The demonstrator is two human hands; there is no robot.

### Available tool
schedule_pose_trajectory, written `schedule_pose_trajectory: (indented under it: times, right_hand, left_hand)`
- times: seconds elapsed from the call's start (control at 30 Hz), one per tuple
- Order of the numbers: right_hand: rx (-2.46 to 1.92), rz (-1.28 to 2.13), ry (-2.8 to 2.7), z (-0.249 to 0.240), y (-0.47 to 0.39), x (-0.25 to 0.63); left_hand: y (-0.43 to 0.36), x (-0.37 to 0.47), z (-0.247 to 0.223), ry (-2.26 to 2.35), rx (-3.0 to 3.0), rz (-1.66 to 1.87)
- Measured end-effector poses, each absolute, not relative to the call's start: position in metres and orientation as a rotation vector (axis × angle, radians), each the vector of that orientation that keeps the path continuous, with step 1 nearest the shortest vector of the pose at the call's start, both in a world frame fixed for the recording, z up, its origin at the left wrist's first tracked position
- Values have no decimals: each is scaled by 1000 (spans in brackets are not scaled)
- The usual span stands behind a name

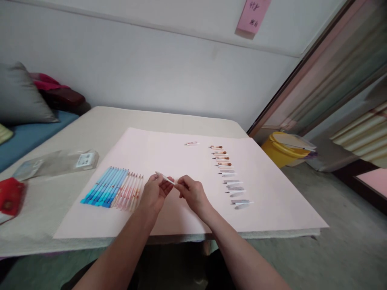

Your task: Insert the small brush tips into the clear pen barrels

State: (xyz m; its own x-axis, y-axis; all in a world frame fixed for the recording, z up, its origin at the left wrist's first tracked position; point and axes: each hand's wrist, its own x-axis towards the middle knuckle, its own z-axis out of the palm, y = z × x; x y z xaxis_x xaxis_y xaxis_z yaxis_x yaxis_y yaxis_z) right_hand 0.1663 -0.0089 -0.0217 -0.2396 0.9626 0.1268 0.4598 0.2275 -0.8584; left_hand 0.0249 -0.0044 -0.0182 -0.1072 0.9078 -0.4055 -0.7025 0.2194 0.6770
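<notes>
Between my two hands is a slim white pen (165, 178). My left hand (155, 191) is closed round its left part, the tip pointing up and left. My right hand (190, 191) pinches its right end, and the fingers cover that end. Left of my left hand lies a row of blue pens (105, 187), with several pink-and-white pens (129, 189) right beside it. To the right of my right hand runs a column of short pen pieces: brown-topped ones (224, 164) at the far end and grey-white ones (240, 201) nearer me.
A single pink-and-white pen piece (191, 143) lies farther back on the pale pink sheet (181, 219). Left on the table are a clear plastic bag (60, 163) and a red object (11, 197). A yellow bin (276, 151) stands on the floor at right.
</notes>
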Motion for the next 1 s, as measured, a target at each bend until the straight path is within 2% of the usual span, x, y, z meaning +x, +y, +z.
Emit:
schedule_pose_trajectory:
  times: [0.13,0.27,0.43,0.63,0.8,1.0]
  right_hand:
    - [-1483,649,-1914,-22,5,186]
    - [-1740,322,-2240,-35,13,195]
    - [-1781,369,-2488,-51,15,180]
    - [-1819,326,-2537,-56,16,168]
    - [-1734,427,-2440,-52,18,172]
    - [-1437,679,-2171,-34,13,176]
  left_hand:
    - [4,11,-13,989,218,1443]
    - [10,-3,-8,1024,161,1495]
    - [11,-8,-6,1037,137,1519]
    - [10,-6,-5,1042,124,1504]
    - [11,-11,-9,1052,146,1520]
    - [15,-17,-12,1092,201,1603]
